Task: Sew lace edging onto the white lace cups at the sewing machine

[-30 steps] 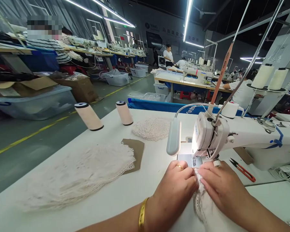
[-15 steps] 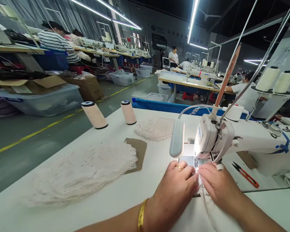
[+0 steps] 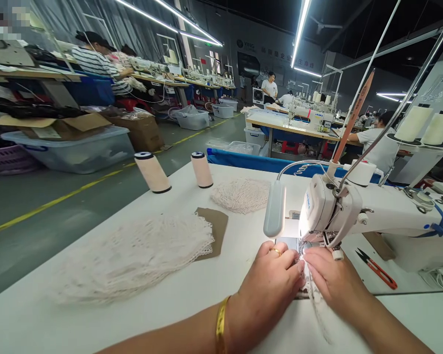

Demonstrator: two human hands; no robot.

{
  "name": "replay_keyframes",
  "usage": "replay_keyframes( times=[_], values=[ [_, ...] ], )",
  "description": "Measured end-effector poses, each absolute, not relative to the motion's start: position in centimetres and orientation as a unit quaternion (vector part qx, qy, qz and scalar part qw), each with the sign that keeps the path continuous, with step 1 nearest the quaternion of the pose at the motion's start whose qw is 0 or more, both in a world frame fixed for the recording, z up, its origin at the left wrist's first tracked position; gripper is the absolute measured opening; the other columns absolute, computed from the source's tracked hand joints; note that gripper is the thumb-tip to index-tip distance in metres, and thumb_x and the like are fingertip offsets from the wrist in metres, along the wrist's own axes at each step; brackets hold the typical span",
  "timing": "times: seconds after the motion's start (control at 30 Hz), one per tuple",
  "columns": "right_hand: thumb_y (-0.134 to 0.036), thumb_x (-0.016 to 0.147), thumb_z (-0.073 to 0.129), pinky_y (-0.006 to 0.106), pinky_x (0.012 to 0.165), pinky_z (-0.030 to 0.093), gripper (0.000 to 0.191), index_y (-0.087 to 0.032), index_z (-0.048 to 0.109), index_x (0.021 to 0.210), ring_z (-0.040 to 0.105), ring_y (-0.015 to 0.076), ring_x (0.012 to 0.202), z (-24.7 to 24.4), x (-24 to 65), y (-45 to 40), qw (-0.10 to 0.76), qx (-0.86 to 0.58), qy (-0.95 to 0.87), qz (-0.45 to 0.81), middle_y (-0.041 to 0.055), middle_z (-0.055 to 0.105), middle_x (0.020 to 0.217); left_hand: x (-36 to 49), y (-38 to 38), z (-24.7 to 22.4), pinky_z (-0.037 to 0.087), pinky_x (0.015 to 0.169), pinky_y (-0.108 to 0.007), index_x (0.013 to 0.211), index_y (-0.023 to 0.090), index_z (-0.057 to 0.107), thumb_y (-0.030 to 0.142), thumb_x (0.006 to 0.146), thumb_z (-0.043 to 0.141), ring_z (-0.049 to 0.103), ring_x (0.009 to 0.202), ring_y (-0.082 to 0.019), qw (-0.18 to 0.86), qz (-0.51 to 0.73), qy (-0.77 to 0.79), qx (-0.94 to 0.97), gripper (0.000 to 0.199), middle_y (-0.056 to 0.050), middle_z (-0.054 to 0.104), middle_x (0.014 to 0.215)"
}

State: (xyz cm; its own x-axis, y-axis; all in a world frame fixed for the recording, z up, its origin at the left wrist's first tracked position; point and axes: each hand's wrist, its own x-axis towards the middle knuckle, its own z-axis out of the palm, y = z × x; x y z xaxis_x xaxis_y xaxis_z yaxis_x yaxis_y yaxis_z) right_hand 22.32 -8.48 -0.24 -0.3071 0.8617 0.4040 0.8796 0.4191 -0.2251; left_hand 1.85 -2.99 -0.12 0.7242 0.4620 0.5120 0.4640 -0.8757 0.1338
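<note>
Both hands are close together at the needle area of a white sewing machine (image 3: 387,206), under its lit lamp (image 3: 274,209). My left hand (image 3: 271,278), with a ring and a gold bangle, pinches the left side of a narrow white lace strip (image 3: 316,305). My right hand (image 3: 335,280) has its fingers closed on the strip's right side, just below the presser foot. The strip's loose tail hangs toward me over the table edge of the machine bed. Fingers hide most of the lace at the needle.
A pile of white lace (image 3: 133,258) lies left, partly over brown card (image 3: 216,233); a smaller lace pile (image 3: 241,195) is behind. Two thread cones (image 3: 153,173) stand at the table's far-left edge. Red-handled thread snips (image 3: 378,270) lie right. Co-workers sit at other machines.
The view has shifted slightly, so the scene sits a little further right. The strip's tail reaches a bit less far toward me. Both hands keep their hold near the needle.
</note>
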Motion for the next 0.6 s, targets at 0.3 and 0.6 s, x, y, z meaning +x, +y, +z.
replay_keyframes(
  times=[0.3, 0.6],
  values=[
    [-0.012, 0.102, 0.046, 0.043, 0.092, 0.059, 0.033, -0.024, 0.071, 0.118, 0.070, 0.0295, 0.113, -1.4, 22.8, -8.0, 0.238, -0.549, -0.799, -0.064, 0.0100, 0.076, 0.123, 1.8, -2.6, -0.2, 0.033, 0.079, -0.040, 0.090, 0.021, 0.065, 0.019, 0.096, 0.066, 0.057, 0.084, -0.024, 0.004, -0.283, -0.253, -0.925, 0.006, -0.002, 0.070, 0.090],
    [-0.042, 0.103, 0.064, 0.045, 0.093, 0.055, 0.026, -0.025, 0.065, 0.123, 0.063, 0.0321, 0.117, 0.2, 22.3, -10.4, 0.231, -0.502, -0.833, 0.005, 0.0099, 0.072, 0.128, 1.4, -1.5, 0.1, 0.037, 0.081, -0.040, 0.091, 0.022, 0.070, 0.013, 0.099, 0.053, 0.058, 0.086, -0.024, -0.061, -0.280, -0.227, -0.931, 0.021, -0.004, 0.069, 0.094]
  ],
)
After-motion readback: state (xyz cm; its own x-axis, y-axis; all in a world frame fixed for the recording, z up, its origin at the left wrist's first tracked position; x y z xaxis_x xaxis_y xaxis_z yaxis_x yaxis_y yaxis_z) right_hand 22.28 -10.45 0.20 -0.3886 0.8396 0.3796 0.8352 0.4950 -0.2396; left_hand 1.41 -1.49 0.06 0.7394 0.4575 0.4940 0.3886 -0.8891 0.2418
